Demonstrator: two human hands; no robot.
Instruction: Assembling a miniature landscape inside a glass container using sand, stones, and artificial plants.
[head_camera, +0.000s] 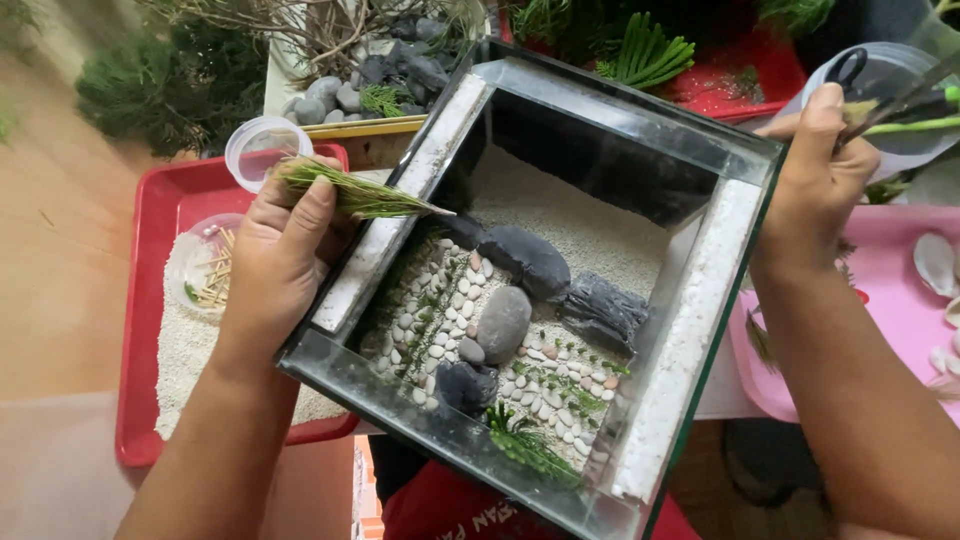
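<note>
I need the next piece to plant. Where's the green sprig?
In the left hand, the green sprig lies across the glass tank's left rim.

bright, even daylight, soft shadows; edges slightly blurred, perhaps faint glare on the glass tank (640, 130).

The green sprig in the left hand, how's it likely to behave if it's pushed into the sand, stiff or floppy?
The green sprig looks thin and feathery, so it probably bends rather than pushing in stiffly. The left hand pinches it with just thumb and fingers, which suggests it is very light. Its fine needles would likely snap or shed if pressed against the glass tank rim.
</note>
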